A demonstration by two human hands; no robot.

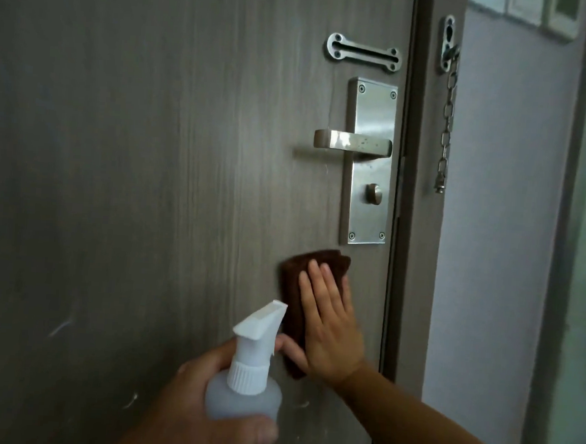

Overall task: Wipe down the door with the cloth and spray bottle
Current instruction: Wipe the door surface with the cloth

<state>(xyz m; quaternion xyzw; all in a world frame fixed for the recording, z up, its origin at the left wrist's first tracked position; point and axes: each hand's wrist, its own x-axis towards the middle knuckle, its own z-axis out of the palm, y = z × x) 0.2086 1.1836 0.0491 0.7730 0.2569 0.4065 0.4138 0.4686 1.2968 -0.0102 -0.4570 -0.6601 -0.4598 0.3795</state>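
Observation:
A grey-brown wood-grain door (158, 152) fills most of the view. My right hand (330, 323) lies flat on a dark brown cloth (294, 283), pressing it against the door just below the lock plate. My left hand (198, 408) grips a translucent spray bottle (242, 404) with a white trigger head (261, 326), held upright low in the middle, its nozzle pointing up and right toward the cloth.
A steel lock plate with a lever handle (353, 143) and thumb turn (373, 193) sits above the cloth. A chain-slot plate (362, 52) is higher up. A door chain (446, 128) hangs from the frame (418, 229). A pale lilac wall (498, 207) stands to the right.

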